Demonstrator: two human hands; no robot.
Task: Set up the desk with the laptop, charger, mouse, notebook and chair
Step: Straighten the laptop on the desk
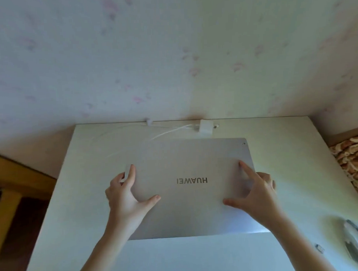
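Observation:
A closed silver laptop (187,163) with an upside-down logo lies flat in the middle of the white desk (84,179). My left hand (125,200) grips its left edge, thumb on the lid and fingers curled round the side. Over at the laptop's right edge, my right hand (251,195) holds on with the index finger stretched across the lid. Behind the laptop, at the wall, a white charger brick (204,126) rests on the desk with its white cable (153,134) trailing to the left. A grey mouse (354,242) lies near the desk's right front corner.
A small dark object (319,248) lies just left of the mouse. The desk stands against a pale flowered wall (171,54). Brown wooden furniture (15,193) is at the left, and a patterned fabric (353,161) at the right.

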